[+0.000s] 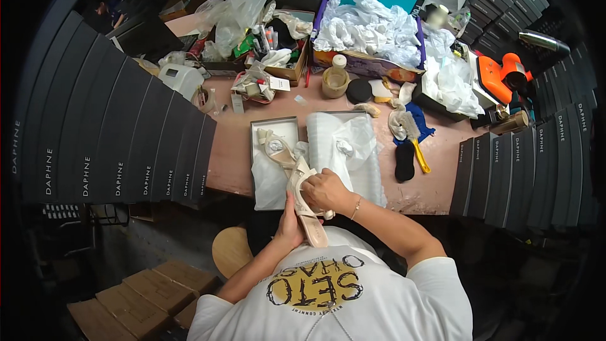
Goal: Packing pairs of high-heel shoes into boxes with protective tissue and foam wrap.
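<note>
**poster1:** Holding a beige strappy sandal (305,205), smooth sole, slim pointed shape, just near of the pink table edge (429,197), over the lap. Left hand (289,226) cupped under the sole, right hand (323,189) clenched on the straps.

**poster2:** Yep, and just beyond, an open white cardboard box (275,127) with crinkly tissue paper (344,145), second sandal (276,147) inside. Glossy black boxes (113,151) stacked at left. Fluffy brush (411,136) to the right.

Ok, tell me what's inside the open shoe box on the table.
The open box holds a beige sandal lying on white wrapping paper. The paper covers the box bottom, so anything beneath is hidden.
</note>
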Motion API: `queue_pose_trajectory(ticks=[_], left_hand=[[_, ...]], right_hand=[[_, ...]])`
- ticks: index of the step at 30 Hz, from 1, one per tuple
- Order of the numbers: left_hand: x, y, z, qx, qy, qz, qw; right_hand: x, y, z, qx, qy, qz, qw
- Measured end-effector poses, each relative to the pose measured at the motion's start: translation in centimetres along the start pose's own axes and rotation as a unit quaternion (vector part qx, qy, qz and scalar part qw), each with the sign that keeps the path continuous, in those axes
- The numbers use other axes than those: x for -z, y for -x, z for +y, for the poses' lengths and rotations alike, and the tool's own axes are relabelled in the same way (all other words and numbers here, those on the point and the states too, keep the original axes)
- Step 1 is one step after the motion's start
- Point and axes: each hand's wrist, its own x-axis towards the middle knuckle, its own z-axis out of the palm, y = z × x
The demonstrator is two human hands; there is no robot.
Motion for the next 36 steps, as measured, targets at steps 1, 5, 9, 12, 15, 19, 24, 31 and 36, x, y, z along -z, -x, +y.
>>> queue_pose_trajectory(ticks=[1,5,9,12,15,19,24,31,36], left_hand=[[0.2,-0.3,0.0,-0.019,0.018,0.017,1.000],[0.7,-1.1,1.4,-0.049,0.052,0.075,0.995],[-0.7,-1.5,1.3,-0.063,0.038,0.018,0.997],[-1.7,-1.0,1.7,-0.056,0.021,-0.028,0.998],[-1.9,-1.1,0.0,-0.110,-0.005,0.017,0.994],[-2.4,0.0,0.5,-0.091,-0.062,0.036,0.993],[-1.5,-2.3,4.8,-0.098,-0.072,-0.007,0.993],[1.7,-6.4,5.9,-0.064,-0.104,0.017,0.992],[1.4,-4.4,6.8,-0.108,-0.128,0.009,0.986]], right_hand=[[0.2,0.5,0.1,-0.001,-0.014,0.002,1.000],[5.8,2.6,0.4,-0.143,0.018,0.123,0.982],[5.5,2.0,2.3,-0.161,-0.101,0.150,0.970],[4.4,0.4,-0.7,-0.147,-0.396,-0.075,0.903],[-0.2,-0.5,-0.5,-0.151,-0.280,-0.022,0.948],[-3.8,-3.3,-0.5,-0.208,-0.438,-0.017,0.875],[1.8,-3.8,-0.9,-0.165,-0.345,-0.050,0.923],[-4.0,-1.9,-3.6,-0.134,-0.320,0.012,0.938],[-3.4,-3.2,-3.4,-0.147,-0.381,-0.028,0.913]])
